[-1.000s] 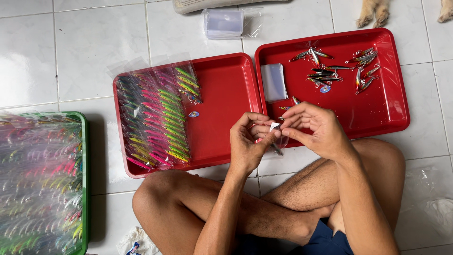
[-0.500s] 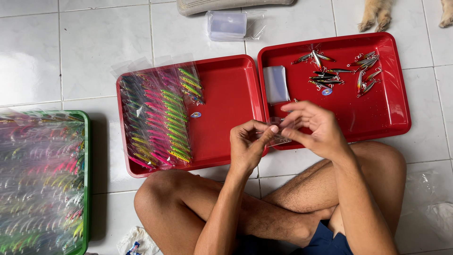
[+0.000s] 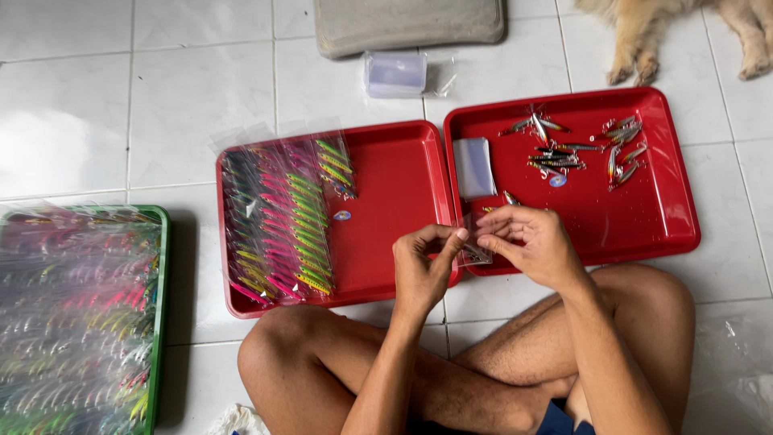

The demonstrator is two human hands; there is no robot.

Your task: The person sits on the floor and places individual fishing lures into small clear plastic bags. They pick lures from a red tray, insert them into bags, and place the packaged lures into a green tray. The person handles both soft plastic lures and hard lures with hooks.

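Right hand (image 3: 531,242) and left hand (image 3: 423,262) pinched one clear sleeve (image 3: 475,251); hooks on the lure inside risked snagging fingertips or film.

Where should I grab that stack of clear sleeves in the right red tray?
Pinch the stack of clear sleeves across its long side edges, coming straight down from above: it lies flat with bare tray around it, though a loose lure sits near its lower corner.

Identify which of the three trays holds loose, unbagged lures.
The right red tray. Its lures lie bare and scattered, while the left red tray and green tray hold lures in clear bags.
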